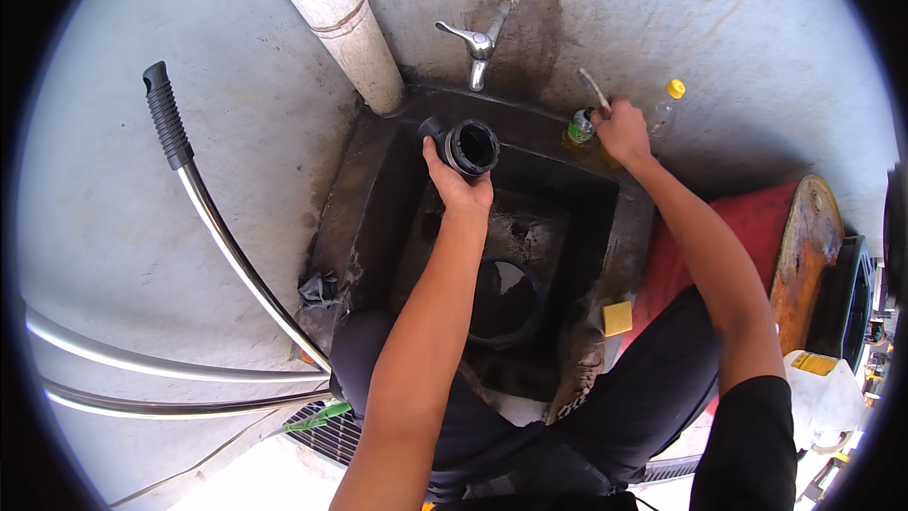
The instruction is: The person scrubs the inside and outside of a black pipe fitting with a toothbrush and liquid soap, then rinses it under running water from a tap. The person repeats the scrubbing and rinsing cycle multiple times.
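Note:
In my left hand [461, 185] is a black tubular part [473, 148] with a round open mouth and a shorter side stub, held above the far left of the dark sink. My fingers wrap round it from below. My right hand [624, 132] is closed on a thin pale brush-like tool [594, 87], tilted up toward the wall; its exact kind is unclear. Just beside those fingers, on the sink's back ledge, stands a small bottle [579, 129] with a green label, partly covered by the hand. The dark sink [591, 241] lies under both arms.
A metal tap [480, 45] juts from the wall over the sink. A yellow-capped bottle [665, 112] stands behind my right hand. A yellow sponge [617, 318] sits on the right rim, near a red drum [724, 232]. A round dark basin [506, 298] lies inside; bent metal tubes [222, 213] rise at left.

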A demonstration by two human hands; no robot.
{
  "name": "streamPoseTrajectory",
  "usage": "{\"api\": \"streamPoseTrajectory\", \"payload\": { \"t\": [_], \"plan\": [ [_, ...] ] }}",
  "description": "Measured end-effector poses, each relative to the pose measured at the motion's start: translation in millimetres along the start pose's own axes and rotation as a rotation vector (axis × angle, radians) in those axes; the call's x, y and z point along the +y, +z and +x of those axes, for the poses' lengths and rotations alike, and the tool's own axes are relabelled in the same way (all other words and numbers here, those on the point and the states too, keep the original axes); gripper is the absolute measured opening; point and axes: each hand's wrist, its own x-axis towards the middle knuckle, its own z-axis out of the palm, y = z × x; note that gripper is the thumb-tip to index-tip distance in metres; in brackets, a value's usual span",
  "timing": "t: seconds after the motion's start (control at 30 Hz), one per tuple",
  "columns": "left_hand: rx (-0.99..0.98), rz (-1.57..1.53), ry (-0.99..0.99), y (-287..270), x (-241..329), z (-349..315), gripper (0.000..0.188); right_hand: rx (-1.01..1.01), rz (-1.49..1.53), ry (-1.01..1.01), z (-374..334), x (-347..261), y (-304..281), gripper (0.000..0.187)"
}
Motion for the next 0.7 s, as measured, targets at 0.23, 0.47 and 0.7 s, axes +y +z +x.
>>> {"api": "streamPoseTrajectory", "payload": {
  "t": [0.23,0.47,0.7],
  "plan": [
    [-0.291,-0.048,-0.065,4.9,11.5,8.2,0.054,0.187,0.121,0.269,-11.9,24.3,97.5,0.092],
    [-0.542,-0.244,-0.169,4.5,47.2,-3.1,0.067,0.298,0.235,0.227,11.3,34.2,147.9,0.076],
    [-0.567,-0.252,-0.11,-3.8,62.6,2.0,0.062,0.076,0.453,-0.259,2.5,11.0,95.5,0.063]
  ]
}}
